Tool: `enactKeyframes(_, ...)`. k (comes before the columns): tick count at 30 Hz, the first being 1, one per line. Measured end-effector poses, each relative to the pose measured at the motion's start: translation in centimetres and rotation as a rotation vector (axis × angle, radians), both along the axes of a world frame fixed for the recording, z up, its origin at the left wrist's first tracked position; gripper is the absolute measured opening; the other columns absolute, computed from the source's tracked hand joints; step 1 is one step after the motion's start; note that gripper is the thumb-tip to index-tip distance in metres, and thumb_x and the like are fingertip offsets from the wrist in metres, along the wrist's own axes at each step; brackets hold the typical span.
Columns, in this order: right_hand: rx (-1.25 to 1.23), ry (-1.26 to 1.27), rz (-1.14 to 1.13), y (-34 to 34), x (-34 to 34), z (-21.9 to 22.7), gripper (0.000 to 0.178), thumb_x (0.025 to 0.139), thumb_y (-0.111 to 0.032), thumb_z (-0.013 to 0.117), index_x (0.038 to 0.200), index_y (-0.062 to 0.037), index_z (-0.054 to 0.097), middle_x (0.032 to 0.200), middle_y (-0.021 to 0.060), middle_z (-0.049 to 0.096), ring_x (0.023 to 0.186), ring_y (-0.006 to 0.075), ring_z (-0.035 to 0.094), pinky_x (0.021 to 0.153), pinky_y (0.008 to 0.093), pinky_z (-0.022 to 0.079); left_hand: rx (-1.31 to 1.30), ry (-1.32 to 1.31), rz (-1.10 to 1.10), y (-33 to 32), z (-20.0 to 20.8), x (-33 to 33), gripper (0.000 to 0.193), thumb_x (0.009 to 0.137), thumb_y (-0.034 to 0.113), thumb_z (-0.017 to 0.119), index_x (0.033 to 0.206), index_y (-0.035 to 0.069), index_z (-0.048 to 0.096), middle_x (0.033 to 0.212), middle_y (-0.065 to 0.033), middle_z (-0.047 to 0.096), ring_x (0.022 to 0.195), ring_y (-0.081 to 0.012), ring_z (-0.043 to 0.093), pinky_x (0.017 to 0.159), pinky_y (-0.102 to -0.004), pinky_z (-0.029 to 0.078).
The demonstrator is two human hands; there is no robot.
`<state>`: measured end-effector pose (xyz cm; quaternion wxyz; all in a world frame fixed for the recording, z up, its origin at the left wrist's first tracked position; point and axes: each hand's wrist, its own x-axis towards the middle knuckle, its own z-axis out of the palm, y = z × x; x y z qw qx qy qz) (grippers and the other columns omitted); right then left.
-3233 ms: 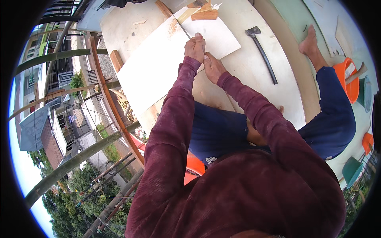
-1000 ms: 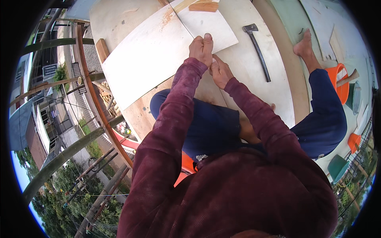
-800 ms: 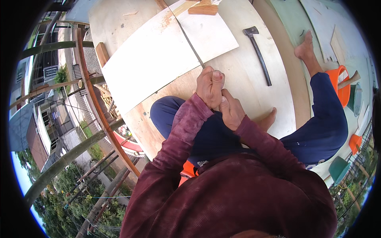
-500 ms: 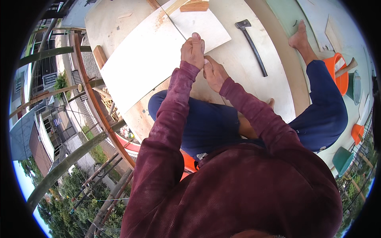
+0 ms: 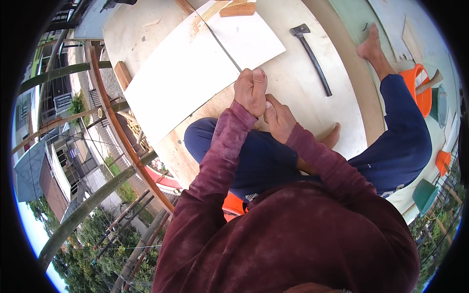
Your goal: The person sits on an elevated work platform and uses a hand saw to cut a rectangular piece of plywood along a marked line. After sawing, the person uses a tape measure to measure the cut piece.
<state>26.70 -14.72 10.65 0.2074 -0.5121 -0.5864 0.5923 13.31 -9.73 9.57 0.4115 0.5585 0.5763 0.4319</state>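
Observation:
My left hand (image 5: 251, 90) is closed around the handle end of a handsaw, whose thin dark blade (image 5: 225, 50) shows edge-on. Close behind it, my right hand (image 5: 279, 118) is closed too, its thumb against the left hand's lower edge. The handle itself is hidden by my fingers. From my hands the blade runs up and left along a straight cut in a white board (image 5: 176, 78). A smaller white section (image 5: 256, 41) lies to the right of that line. Sawdust (image 5: 196, 25) is scattered beside the far part of the cut.
Wood blocks (image 5: 238, 9) rest on the far part of the board. A hatchet-like tool (image 5: 312, 58) with a black handle lies to the right on a pale plywood sheet (image 5: 337, 105). Orange bucket (image 5: 416, 90) stands farther right. Wooden railing (image 5: 115, 117) and a drop are at left.
Both hands have moved back toward my body and slightly right, drawing the saw with them. More of the dark blade line now shows beyond my left hand.

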Motion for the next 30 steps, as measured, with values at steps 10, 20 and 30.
enactKeyframes(10, 0.216, 0.009, -0.128, 7.2, -4.4, -3.4, 0.039, 0.106, -0.033, 0.033, 0.117, -0.0034, 0.055, 0.082, 0.0257, 0.064, 0.078, 0.046, 0.063, 0.072, 0.0506, 0.048, -0.194, 0.016, -0.005, 8.1, -1.3, -3.8, 0.076, 0.103, 0.061, 0.032, 0.06, 0.0, 0.047, 0.056, -0.0072, 0.043, 0.057, -0.0212, 0.042, 0.057, -0.0377, 0.039)
enactKeyframes(20, 0.178, 0.093, -0.191, 7.0, -4.0, -4.3, 0.041, 0.105, -0.037, 0.033, 0.116, -0.0033, 0.054, 0.088, 0.0276, 0.065, 0.086, 0.049, 0.062, 0.079, 0.0518, 0.047, -0.153, 0.156, -0.03, 8.5, -0.1, -2.1, 0.079, 0.101, 0.066, 0.025, 0.054, 0.005, 0.039, 0.051, -0.0013, 0.036, 0.048, -0.0148, 0.035, 0.049, -0.0335, 0.033)
enactKeyframes(30, 0.132, 0.023, 0.005, -0.5, 0.3, -0.3, 0.043, 0.106, -0.034, 0.03, 0.124, -0.0024, 0.052, 0.088, 0.0295, 0.064, 0.084, 0.0486, 0.063, 0.075, 0.0519, 0.048, -0.093, 0.063, 0.078, -0.4, -0.5, 0.2, 0.073, 0.103, 0.057, 0.035, 0.065, -0.002, 0.055, 0.066, -0.0181, 0.05, 0.07, -0.0318, 0.051, 0.07, -0.0437, 0.043)
